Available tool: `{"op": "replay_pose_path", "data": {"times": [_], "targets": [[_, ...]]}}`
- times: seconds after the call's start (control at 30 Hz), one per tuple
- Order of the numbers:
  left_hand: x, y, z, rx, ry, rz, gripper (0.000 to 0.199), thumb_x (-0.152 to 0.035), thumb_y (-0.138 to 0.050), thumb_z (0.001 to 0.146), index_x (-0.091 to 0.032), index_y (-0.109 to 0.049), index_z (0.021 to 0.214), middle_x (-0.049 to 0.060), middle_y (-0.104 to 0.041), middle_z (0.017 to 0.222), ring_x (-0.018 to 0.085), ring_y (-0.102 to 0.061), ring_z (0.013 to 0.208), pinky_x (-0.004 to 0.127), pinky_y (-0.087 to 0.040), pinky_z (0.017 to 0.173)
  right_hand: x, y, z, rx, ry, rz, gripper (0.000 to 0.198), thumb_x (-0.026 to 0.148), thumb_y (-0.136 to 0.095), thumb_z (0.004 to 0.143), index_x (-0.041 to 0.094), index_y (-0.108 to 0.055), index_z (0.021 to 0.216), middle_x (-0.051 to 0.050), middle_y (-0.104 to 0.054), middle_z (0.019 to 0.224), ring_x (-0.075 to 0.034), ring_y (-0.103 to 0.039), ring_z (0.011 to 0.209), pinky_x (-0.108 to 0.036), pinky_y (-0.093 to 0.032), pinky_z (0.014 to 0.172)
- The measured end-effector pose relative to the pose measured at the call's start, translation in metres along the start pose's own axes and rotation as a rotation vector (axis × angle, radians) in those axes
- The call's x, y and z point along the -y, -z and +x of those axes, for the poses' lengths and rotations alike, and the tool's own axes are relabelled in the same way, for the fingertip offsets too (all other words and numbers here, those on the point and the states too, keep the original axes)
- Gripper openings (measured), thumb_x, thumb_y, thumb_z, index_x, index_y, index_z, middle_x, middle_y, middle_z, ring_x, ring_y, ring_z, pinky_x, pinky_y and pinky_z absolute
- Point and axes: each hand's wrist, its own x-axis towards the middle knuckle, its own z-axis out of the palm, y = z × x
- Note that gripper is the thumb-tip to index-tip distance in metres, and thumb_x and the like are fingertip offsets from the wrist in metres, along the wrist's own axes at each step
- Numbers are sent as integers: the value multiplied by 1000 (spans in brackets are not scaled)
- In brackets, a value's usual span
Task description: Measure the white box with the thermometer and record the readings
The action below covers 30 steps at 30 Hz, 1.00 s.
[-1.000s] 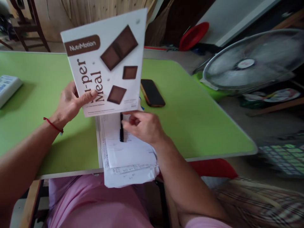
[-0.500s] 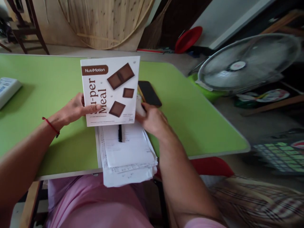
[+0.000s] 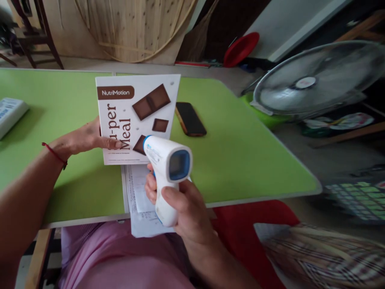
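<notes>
My left hand (image 3: pixel 87 138) grips the left edge of a white NutriMotion box (image 3: pixel 144 132) printed with chocolate pieces, thumb on its front. The box is held upright above the table. My right hand (image 3: pixel 189 204) is wrapped round the handle of a white and blue infrared thermometer (image 3: pixel 165 168), its nose pointing at the lower right of the box front. The thermometer's small screen faces me and looks dark. Beneath both hands lies a stack of papers (image 3: pixel 141 200), partly covered by the box and the thermometer. My left wrist wears a red string bracelet (image 3: pixel 54 154).
The green table (image 3: pixel 240 160) stretches out in front. Behind the box lies a dark phone (image 3: pixel 190 119); at the far left sits a white box (image 3: pixel 12 114). A large fan (image 3: pixel 303 82) stands beyond the table's right edge, and a red stool (image 3: pixel 240 233) is below it.
My right hand has come from behind the box to its front, nearer me, bringing the thermometer into full view. The box has shifted slightly left. The pen on the papers is now hidden.
</notes>
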Motion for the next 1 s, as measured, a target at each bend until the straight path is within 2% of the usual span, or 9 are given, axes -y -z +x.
{"op": "replay_pose_path", "data": {"times": [0.17,0.3,0.57,0.73,1.0], "targets": [[1,0,-1,11,-18,21,45,-30,-74,71,-17,-61,112,11,-69,108,25,-65,98,35,-55,82,-19,0,3,-90,-4,-56,33,45,-62,73,21,-58,96,2,-47,65,-10,-39,55,-26,-33,49],[0,-1,-1,10,-30,53,46,-36,-74,70,-17,-61,110,12,-69,106,25,-66,96,35,-55,79,-25,-3,5,-147,20,-78,32,44,-64,72,20,-59,93,2,-49,66,-11,-41,56,-27,-36,51],[-2,-3,0,49,-26,24,47,-31,-73,72,-18,-59,115,13,-67,112,25,-64,101,36,-53,84,-32,-6,7,-153,39,-65,31,45,-64,73,20,-60,91,1,-49,71,-11,-42,60,-27,-38,55],[-4,-4,0,56,-28,53,47,-37,-72,72,-17,-60,113,14,-68,110,25,-65,99,35,-54,81,-31,-4,7,-127,26,-62,29,46,-64,72,20,-59,85,1,-50,68,-11,-42,58,-27,-37,53],[-3,-3,0,41,-33,53,46,-38,-73,71,-18,-62,110,12,-69,107,25,-65,97,36,-55,80,-33,-9,8,-145,54,-61,35,48,-63,73,21,-59,96,1,-50,68,-12,-43,59,-28,-38,53]]}}
